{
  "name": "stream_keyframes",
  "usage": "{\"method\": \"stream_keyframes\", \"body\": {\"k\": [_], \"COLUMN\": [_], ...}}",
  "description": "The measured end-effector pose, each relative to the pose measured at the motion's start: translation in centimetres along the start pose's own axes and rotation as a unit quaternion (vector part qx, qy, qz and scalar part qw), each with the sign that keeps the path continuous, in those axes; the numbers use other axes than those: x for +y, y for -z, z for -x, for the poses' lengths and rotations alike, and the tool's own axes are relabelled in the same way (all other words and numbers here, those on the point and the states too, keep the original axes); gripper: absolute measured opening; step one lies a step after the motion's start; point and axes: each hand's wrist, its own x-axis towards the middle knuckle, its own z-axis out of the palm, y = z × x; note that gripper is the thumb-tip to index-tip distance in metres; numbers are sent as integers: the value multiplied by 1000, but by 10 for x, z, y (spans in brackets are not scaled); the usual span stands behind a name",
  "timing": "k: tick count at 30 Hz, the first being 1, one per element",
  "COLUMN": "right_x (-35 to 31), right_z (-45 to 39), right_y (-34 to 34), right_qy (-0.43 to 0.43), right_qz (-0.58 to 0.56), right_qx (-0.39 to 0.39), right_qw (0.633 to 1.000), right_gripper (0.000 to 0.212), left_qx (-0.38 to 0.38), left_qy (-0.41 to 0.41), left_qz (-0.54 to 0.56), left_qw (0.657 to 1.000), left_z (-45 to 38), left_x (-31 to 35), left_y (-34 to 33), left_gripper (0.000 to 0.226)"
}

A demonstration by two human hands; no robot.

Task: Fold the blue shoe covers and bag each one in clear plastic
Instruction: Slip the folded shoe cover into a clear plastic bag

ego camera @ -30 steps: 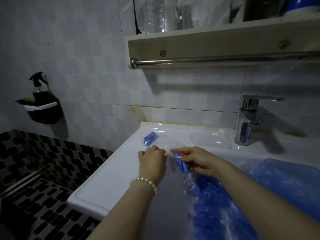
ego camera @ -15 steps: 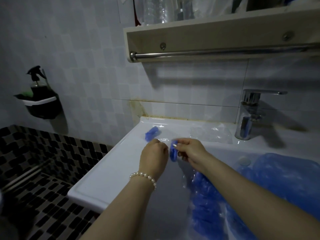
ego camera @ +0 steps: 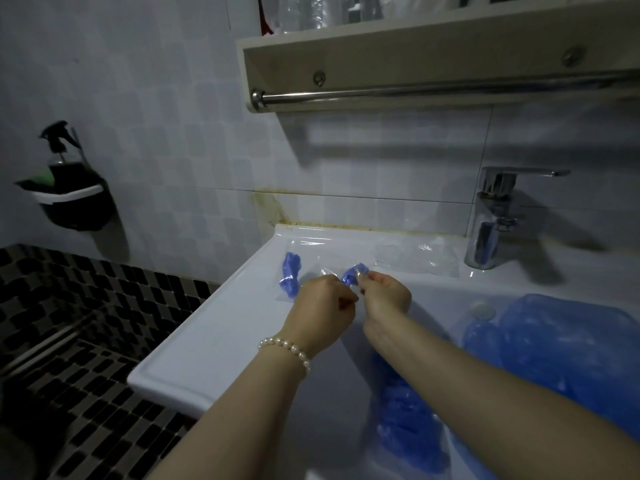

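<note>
My right hand [ego camera: 383, 295] pinches a small folded blue shoe cover [ego camera: 351, 274] at its fingertips over the white sink counter [ego camera: 214, 327]. My left hand [ego camera: 323, 311], with a pearl bracelet on the wrist, is closed on the edge of a clear plastic bag [ego camera: 329, 271] right beside the cover. A bagged folded blue shoe cover [ego camera: 291, 275] lies on the counter just left of my hands. A pile of loose blue shoe covers [ego camera: 561, 348] fills the basin at the right. More clear bags [ego camera: 415, 258] lie near the back wall.
A chrome faucet [ego camera: 491, 220] stands at the back right. A shelf with a metal towel rail [ego camera: 433, 91] hangs overhead. On the left wall is a black holder with a spray bottle [ego camera: 69, 188]. Black mosaic tiling [ego camera: 79, 334] lies beyond the counter's left edge.
My right hand lifted the folded cover from low beside the basin up and forward to the bag held by my left hand. Both hands shifted slightly toward the wall.
</note>
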Motion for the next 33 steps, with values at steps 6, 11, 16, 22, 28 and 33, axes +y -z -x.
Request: {"method": "stream_keyframes", "body": {"k": [6,11,16,22,28,33], "right_x": [-1,0,10,-9,-29,-39], "right_z": [6,5,-1,-7,-18,-22], "right_y": [0,7,1,4,12,16], "right_qy": [32,60,60,82,76,87], "right_qz": [73,180,153,57,16,44], "right_qx": [-142,-174,-141,-151,-153,-224], "right_qw": [987,966,976,984,985,970], "right_gripper": [11,30,21,13,11,8], "left_qx": [25,-13,163,80,81,-21], "left_qy": [53,152,354,430,395,375], "left_qz": [79,118,-1,180,551,613], "left_qw": [995,981,921,881,731,695], "left_z": [3,1,-4,-1,-4,-2], "left_x": [-2,-2,-29,-44,-44,-28], "left_y": [12,18,34,39,45,50], "left_gripper": [21,7,32,47,20,19]}}
